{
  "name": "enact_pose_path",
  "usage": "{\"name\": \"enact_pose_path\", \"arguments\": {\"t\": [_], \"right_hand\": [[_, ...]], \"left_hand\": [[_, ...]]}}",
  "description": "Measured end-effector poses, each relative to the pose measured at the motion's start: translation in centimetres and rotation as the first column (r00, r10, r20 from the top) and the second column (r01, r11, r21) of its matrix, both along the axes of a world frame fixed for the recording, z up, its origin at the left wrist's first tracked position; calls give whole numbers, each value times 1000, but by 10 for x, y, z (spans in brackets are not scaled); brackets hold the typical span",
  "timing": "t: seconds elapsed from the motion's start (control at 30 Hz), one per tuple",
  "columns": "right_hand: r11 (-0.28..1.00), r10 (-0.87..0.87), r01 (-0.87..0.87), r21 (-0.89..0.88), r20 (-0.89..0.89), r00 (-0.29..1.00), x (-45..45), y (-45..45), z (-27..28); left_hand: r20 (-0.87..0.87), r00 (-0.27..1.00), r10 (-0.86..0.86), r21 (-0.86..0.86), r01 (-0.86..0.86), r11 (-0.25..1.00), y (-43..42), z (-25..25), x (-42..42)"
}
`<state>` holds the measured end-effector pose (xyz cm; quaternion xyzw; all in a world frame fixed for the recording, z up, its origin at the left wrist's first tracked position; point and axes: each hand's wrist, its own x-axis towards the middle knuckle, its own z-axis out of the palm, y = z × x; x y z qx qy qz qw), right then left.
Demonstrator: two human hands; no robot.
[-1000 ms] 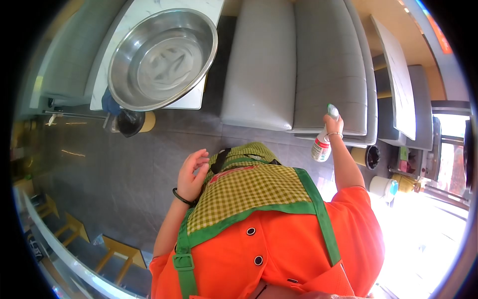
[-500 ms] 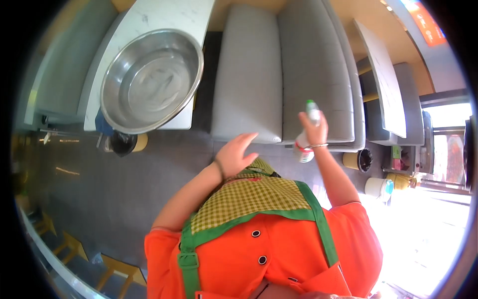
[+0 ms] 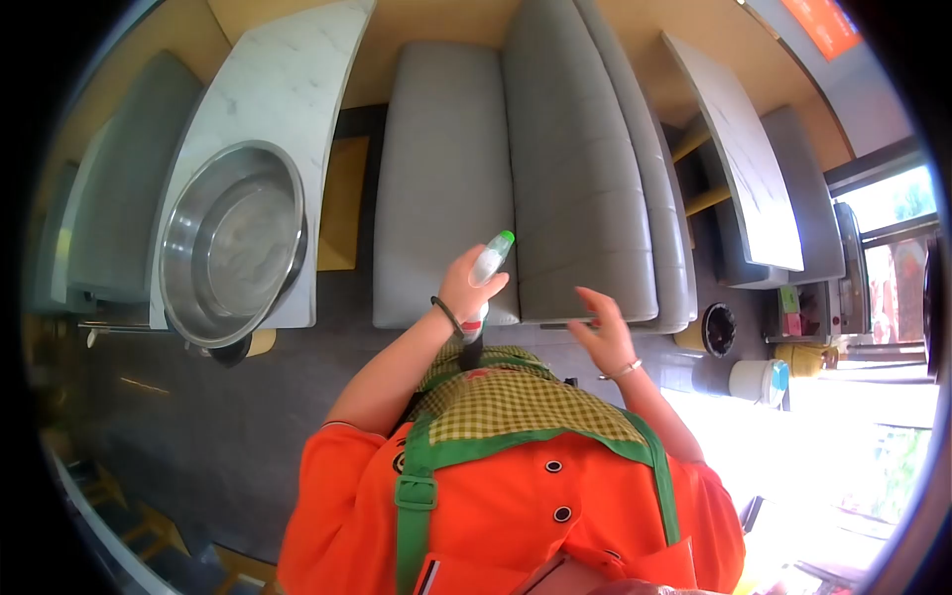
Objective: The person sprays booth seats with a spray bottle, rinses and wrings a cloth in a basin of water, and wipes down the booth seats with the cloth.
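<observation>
A spray bottle [image 3: 491, 263] with a green nozzle tip and a whitish trigger head is gripped in my left hand [image 3: 462, 290]. The fingers close around its upper part, and the body hangs below them, partly hidden by the hand. Its nozzle points towards the grey padded bench [image 3: 441, 188]. My right hand [image 3: 607, 335] is open, with fingers apart and nothing in it, in front of the end of the bench backrest [image 3: 585, 198].
A large steel basin [image 3: 291, 268] stands on the marble-patterned table [image 3: 288, 84] at left. Another table [image 3: 734, 139] lies beyond the backrest. A lined bin [image 3: 694, 337] and a white bucket [image 3: 751, 382] stand on the floor at right.
The spray bottle has passed from my right hand to my left. My right hand is now open. The view has shifted, with the basin now lower and further left.
</observation>
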<state>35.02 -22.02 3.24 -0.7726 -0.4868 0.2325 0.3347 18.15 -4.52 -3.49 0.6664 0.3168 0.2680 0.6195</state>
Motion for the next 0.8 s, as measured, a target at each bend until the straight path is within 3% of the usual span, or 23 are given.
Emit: {"name": "enact_pose_path", "arguments": {"t": [0.03, 0.1, 0.17, 0.27, 0.3, 0.37, 0.4, 0.43, 0.5, 0.57, 0.63, 0.7, 0.77, 0.8], "right_hand": [[988, -151, 151, 1, -55, 987, 18, -15, -6], [936, -349, 319, 150, 273, 896, 67, -40, -16], [875, -484, 451, 175, 328, 811, 111, -63, -35], [798, -602, 591, 113, 191, 776, 128, -80, -47], [798, -603, 592, 113, 182, 777, 127, -78, -51], [834, -546, 509, 213, 448, 708, 122, -74, -56], [834, -544, 514, 202, 460, 702, 119, -72, -58], [831, -546, 522, 190, 458, 702, 118, -70, -58], [822, -552, 535, 195, 506, 663, 117, -66, -54], [823, -544, 542, 168, 509, 667, 121, -69, -55], [800, -581, 578, 162, 451, 677, 126, -67, -58], [797, -579, 582, 160, 473, 663, 126, -65, -55], [641, -764, 752, 153, 230, 603, 125, -67, -54], [610, -787, 771, 180, 249, 565, 126, -69, -53]], "left_hand": [[21, 1000, -8, -13, 8, 1000, -2, 1, 9], [19, 1000, -19, -6, 19, 1000, -8, -23, 28], [18, 999, -34, 15, 33, 999, -8, -33, 46], [205, 976, 72, -14, -71, 997, -16, -22, 64], [198, 978, 71, -9, -71, 997, -14, -25, 68], [-26, 999, -19, 53, 21, 998, -15, -38, 72], [-79, 997, 10, 284, 13, 959, -17, -33, 74], [-89, 996, 1, 276, 24, 961, -16, -33, 77], [-111, 989, 96, 79, -87, 993, -12, -37, 84], [-1, 982, 189, -110, -188, 976, -2, -44, 89], [220, 965, 146, -323, -69, 944, 18, -42, 100], [211, 973, 92, -284, -29, 958, 42, -41, 109], [203, 978, 42, -250, 10, 968, 63, -38, 122], [107, 993, 43, -136, -28, 990, 73, -30, 131]]}}
